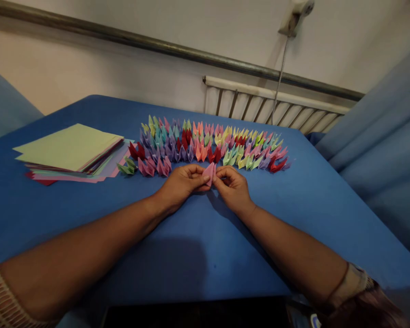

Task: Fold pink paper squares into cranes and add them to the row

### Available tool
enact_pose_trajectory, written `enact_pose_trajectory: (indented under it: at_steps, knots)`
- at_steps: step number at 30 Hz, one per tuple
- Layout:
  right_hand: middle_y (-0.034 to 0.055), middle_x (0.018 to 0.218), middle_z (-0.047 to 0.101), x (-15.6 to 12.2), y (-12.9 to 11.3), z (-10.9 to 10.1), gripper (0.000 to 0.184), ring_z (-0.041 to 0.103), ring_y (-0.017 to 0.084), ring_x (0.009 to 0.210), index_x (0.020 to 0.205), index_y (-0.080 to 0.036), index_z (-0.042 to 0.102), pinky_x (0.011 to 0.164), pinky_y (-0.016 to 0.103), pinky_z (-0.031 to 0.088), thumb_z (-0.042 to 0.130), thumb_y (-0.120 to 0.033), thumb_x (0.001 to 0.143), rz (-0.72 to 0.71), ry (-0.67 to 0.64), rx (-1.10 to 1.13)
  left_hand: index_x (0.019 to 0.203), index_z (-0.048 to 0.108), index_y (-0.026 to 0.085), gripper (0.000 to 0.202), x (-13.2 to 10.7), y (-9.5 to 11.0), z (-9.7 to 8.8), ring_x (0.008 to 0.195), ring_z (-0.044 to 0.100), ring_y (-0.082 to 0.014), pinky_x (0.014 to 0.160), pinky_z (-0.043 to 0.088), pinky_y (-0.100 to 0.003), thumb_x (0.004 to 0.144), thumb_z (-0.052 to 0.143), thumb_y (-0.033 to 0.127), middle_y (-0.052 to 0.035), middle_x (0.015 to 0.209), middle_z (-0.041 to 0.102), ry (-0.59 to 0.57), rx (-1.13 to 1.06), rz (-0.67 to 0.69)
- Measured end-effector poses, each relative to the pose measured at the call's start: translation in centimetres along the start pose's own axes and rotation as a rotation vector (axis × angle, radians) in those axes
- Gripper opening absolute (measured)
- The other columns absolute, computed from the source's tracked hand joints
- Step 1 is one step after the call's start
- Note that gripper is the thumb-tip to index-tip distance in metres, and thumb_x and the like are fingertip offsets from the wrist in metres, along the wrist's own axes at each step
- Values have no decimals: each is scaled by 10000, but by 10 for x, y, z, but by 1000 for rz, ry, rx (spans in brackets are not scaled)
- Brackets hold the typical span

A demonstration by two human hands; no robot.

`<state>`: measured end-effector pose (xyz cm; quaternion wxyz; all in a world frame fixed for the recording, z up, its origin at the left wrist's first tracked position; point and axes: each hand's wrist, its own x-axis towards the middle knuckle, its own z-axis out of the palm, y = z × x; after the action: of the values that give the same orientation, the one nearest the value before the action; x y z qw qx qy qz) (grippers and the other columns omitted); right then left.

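A small folded piece of pink paper (209, 173) is held up between my two hands, above the blue table. My left hand (185, 183) pinches its left side between thumb and fingers. On the other side, the thumb and fingertips of my right hand (234, 186) close on its right edge. Just beyond my hands stand several rows of folded paper cranes (201, 148) in red, pink, purple, green, yellow and blue. A green crane (127, 166) sits at the near left end of the rows.
A stack of coloured paper sheets (71, 146), pale yellow on top, lies on the left of the blue table (246, 259). Behind the table are a white radiator (276, 95) and a metal pipe (177, 48) along the wall. A blue curtain (386, 146) hangs at the right.
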<state>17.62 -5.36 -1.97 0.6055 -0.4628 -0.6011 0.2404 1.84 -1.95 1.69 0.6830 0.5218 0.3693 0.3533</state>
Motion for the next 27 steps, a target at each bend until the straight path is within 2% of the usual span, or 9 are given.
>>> enact_pose_trajectory:
  at_steps: [9,19,27]
  knots:
    - [28,876,630,0,1,-1,122,613,156,837,724,-217,596,697,290,522,634,-264,830,-24,-3,31,813,666,142,316,-2,2,1,648,631,-79,645,562,-200,648,861,328,9,772,665,18,-54,-20]
    - [21,854,627,0,-2,-1,136,606,158,828,714,-218,597,705,296,514,639,-285,825,-12,13,22,804,681,143,256,-2,4,0,653,635,-76,642,557,-187,682,846,297,-1,799,675,13,-86,-49]
    - [6,795,616,3,-2,-2,173,587,133,732,722,-207,618,720,294,505,621,-314,858,18,-31,95,854,690,129,142,0,8,-4,683,658,-88,638,568,-162,778,772,215,-30,814,689,-27,-134,-140]
